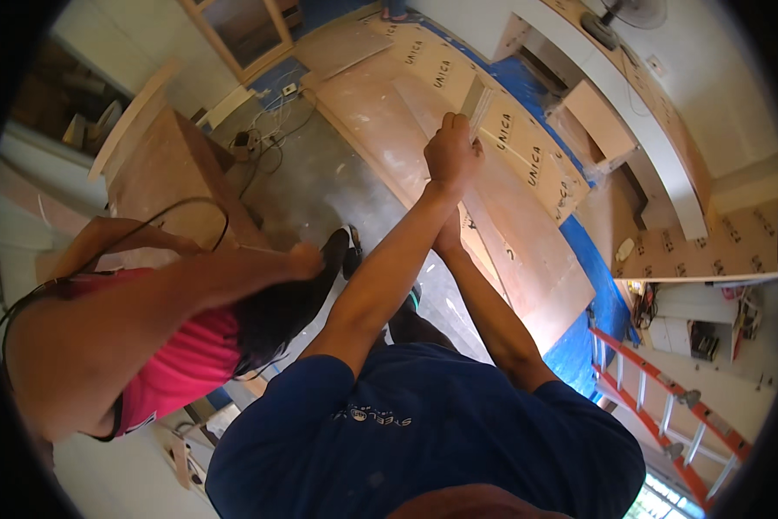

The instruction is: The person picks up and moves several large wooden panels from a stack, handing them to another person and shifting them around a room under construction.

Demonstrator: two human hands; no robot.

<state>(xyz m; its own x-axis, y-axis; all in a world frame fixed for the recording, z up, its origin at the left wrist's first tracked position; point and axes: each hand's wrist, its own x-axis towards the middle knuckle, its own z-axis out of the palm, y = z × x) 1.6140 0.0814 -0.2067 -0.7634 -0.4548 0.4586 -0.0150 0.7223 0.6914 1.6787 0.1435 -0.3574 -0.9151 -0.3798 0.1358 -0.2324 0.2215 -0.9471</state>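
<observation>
Because the left forearm (pixel 385 268) crosses over the right forearm (pixel 497 316), I see one of the two hands much better than the other. The left hand (pixel 454 151) is curled like a fist, with its knuckles upward and its fingers folded around the near end of a flat pale piece (pixel 475 97); what kind of tool or strip this is, I cannot tell. The right hand (pixel 448 232) is mostly hidden behind the left wrist, so I cannot tell if it is spread or if it pinches something.

The flat pale piece comes out on the far side of the fist, in front of the printed brown covering (pixel 519 151) and beside the wooden sheet (pixel 536 259). Its long axis runs away from the body, with the far end leaning a little to the right. I cannot tell whether it touches the surface below.

Both arms reach far and are almost straight: one goes from the near left toward the far right, the other from the near right toward the far left. On the left, a co-worker in a pink top (pixel 181 355) stretches one arm across.
</observation>
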